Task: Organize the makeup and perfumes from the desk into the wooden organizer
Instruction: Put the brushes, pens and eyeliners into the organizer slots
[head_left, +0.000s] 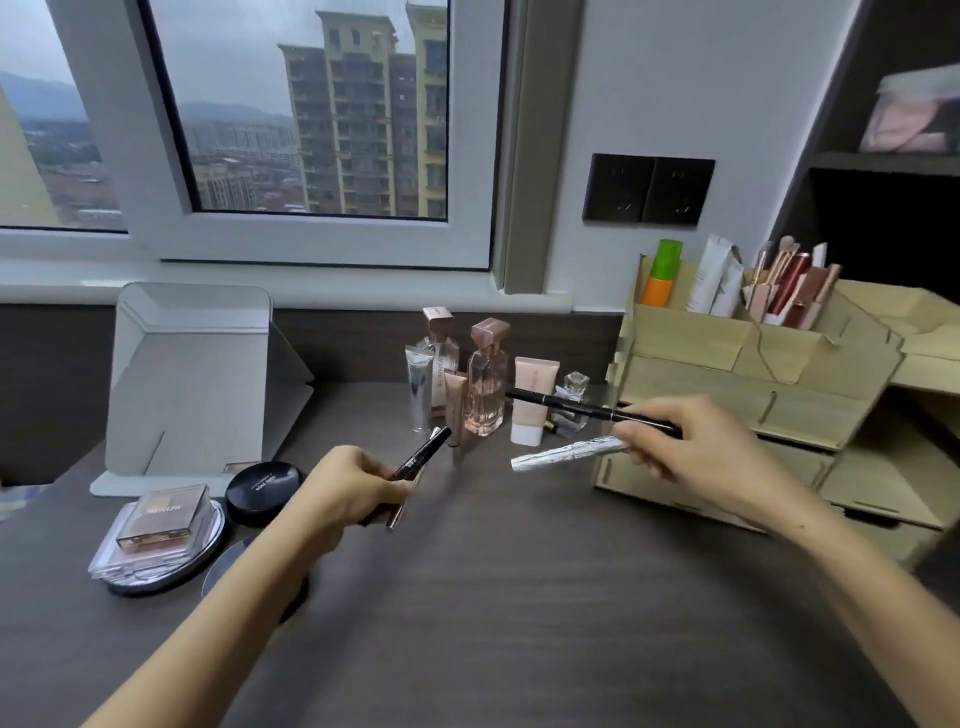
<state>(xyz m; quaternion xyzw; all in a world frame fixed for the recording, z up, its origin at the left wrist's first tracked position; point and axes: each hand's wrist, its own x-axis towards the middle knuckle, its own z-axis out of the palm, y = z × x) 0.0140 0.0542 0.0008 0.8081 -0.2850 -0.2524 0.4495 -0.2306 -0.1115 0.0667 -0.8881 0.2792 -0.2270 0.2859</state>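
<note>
Gripping two light, stiff pens (597, 411) mid-barrel in right hand (696, 441), left hand (343, 493) clenched on slim, slippery liners (421, 460), organizer (753, 374) close by.

Wooden organizer (748, 384) at desk (519, 571) right; perfume bottles (485, 384) centre back; compacts (161, 525) left, before mirror (192, 379)

You've got a dark grey wood-grain tabletop (519, 597), pale beige wooden organizer (727, 364), black pencil (582, 408), silver tube (566, 453), green-and-orange bottle (662, 278), black round compact (264, 486), pinkish perfume bottle (485, 384).
</note>
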